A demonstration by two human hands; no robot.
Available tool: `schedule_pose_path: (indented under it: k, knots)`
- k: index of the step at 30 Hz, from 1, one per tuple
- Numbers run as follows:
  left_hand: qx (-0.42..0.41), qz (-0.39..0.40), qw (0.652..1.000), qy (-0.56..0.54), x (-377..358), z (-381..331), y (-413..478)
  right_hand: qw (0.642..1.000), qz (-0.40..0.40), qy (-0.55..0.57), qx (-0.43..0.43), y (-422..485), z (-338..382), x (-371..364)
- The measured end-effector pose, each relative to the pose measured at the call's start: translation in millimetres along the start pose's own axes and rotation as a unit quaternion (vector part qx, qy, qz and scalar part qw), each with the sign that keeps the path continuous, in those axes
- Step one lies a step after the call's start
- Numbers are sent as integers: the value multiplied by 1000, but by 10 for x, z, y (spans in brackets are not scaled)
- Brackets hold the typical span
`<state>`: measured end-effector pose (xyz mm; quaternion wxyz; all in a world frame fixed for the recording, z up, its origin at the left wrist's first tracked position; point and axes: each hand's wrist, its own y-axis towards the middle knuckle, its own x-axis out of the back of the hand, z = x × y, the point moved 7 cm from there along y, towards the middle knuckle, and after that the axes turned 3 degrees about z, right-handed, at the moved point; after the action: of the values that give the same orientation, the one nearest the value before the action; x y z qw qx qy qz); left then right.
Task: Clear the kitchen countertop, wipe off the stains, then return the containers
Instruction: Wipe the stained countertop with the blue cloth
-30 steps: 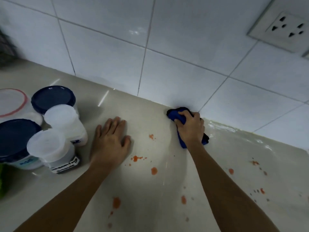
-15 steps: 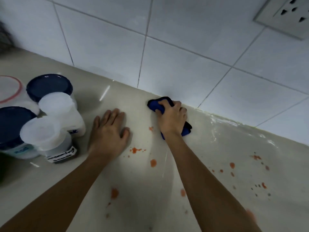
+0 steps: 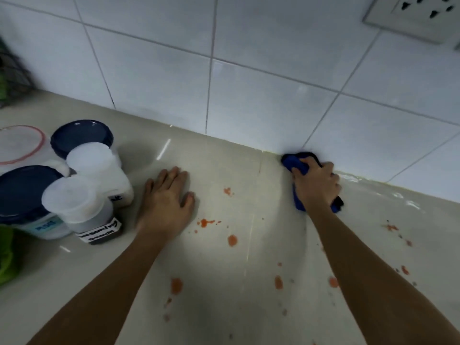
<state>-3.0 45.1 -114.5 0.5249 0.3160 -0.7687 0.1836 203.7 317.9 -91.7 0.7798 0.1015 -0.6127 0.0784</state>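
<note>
My right hand (image 3: 317, 186) grips a bunched blue cloth (image 3: 292, 163) and presses it on the beige countertop (image 3: 224, 319), right where it meets the tiled wall. My left hand (image 3: 166, 202) lies flat on the counter, fingers together, holding nothing. Orange stains (image 3: 232, 240) dot the surface between and in front of my hands, and more orange stains (image 3: 392, 227) lie to the right. Several containers stand in a cluster at the left: a white-lidded jar (image 3: 74, 202) with a label, a second white-lidded jar (image 3: 97, 165) and two navy-lidded tubs (image 3: 22, 190).
A clear tub with a red-rimmed lid (image 3: 20, 143) stands at the far left. Something green (image 3: 6, 255) lies at the left edge. A dark wire rack (image 3: 12, 70) stands in the back left corner. A wall socket (image 3: 413, 16) sits at the upper right.
My right hand slid the blue cloth left along the wall joint, then back to the right. My left hand has stayed flat in place.
</note>
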Motion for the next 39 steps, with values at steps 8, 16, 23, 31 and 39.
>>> schedule_pose_path:
  k: [8,16,23,31,39]
  knots:
    - [25,-15,999,24,3,5,13,1000,-9,-12,-27,-138,665,-160]
    - [46,1,999,0,-18,15,-6,945,43,10,325,-436,2062,-450]
    - [40,-6,999,-4,-16,39,13,938,8,22,346,-129,1147,-261]
    - [34,-18,999,-16,7,-12,-5,915,-24,37,401,-220,1695,-470]
    - [43,-8,999,-21,4,15,7,875,65,50,477,-371,2559,-600]
